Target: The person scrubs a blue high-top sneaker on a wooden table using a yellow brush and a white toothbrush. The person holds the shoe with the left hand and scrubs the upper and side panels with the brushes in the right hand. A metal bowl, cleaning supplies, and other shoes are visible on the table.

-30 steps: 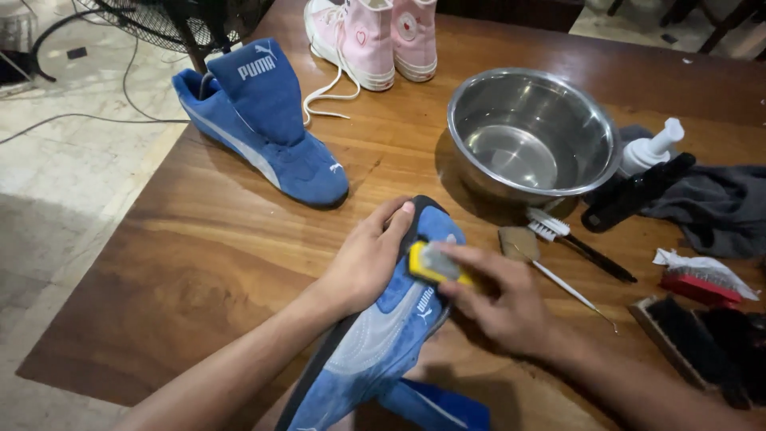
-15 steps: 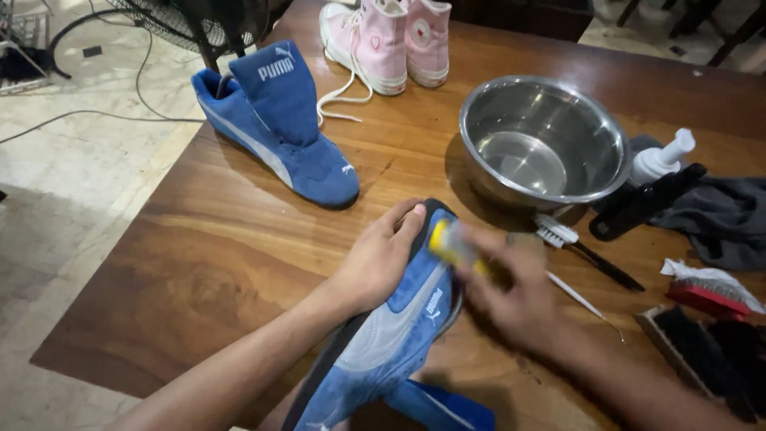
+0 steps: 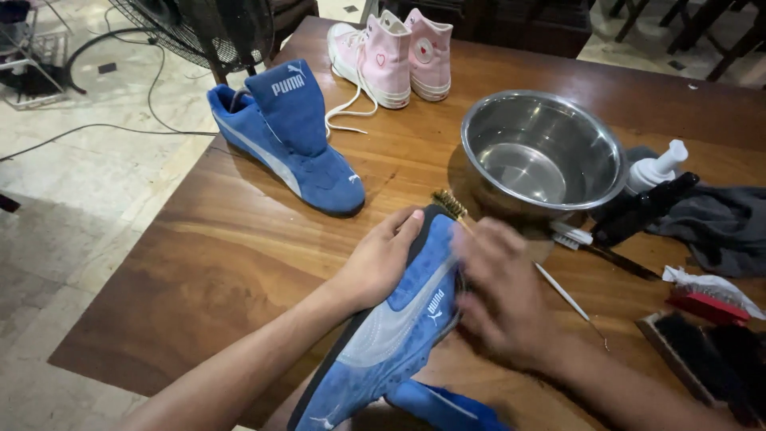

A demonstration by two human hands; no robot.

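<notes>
My left hand (image 3: 383, 259) grips the toe end of a blue suede high-top shoe (image 3: 399, 327), which lies tilted on its side at the near edge of the wooden table (image 3: 199, 263). Blurred by motion, my right hand (image 3: 499, 291) presses against the shoe's side just right of the left hand. The small yellow block it held in the earlier frames is hidden under its fingers. The matching blue shoe (image 3: 287, 136) stands upright at the table's far left.
A pair of pink sneakers (image 3: 395, 56) stands at the far edge. An empty steel bowl (image 3: 511, 120), a wire brush (image 3: 449, 203), a white pump bottle (image 3: 656, 169), a grey cloth (image 3: 718, 223) and dark brushes (image 3: 702, 351) lie to the right. A fan (image 3: 207, 28) stands on the floor.
My right hand has slid along the shoe's side from the toe toward the middle, and the yellow block has gone out of sight. My left hand keeps its hold on the toe.
</notes>
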